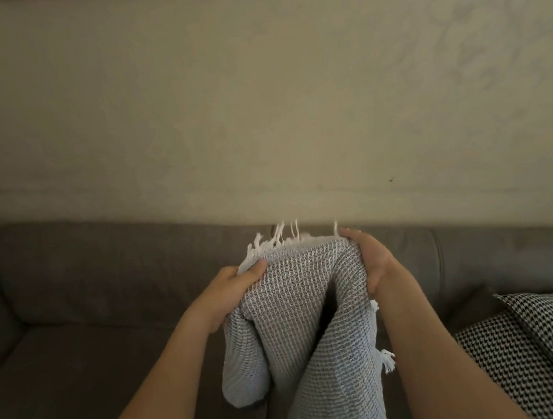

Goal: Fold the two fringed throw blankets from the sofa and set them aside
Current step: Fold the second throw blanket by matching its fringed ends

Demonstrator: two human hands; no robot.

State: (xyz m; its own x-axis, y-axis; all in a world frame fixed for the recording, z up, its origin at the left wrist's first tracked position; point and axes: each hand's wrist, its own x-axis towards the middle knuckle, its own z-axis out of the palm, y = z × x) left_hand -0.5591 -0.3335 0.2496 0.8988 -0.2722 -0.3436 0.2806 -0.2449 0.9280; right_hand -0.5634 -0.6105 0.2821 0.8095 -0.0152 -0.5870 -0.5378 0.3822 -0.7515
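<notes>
A grey waffle-weave throw blanket with white fringe hangs bunched in the air over the sofa. My left hand grips its upper left edge, thumb on top of the cloth. My right hand grips the upper right edge, fingers curled over the fabric. The white fringe sticks up behind the top edge between my hands, and more fringe shows at the blanket's right side. The cloth drops in two folds down toward the bottom of the frame. I see only this one blanket.
A grey-brown sofa fills the lower half, its backrest against a plain beige wall. Two black-and-white patterned cushions lie on the seat at the lower right.
</notes>
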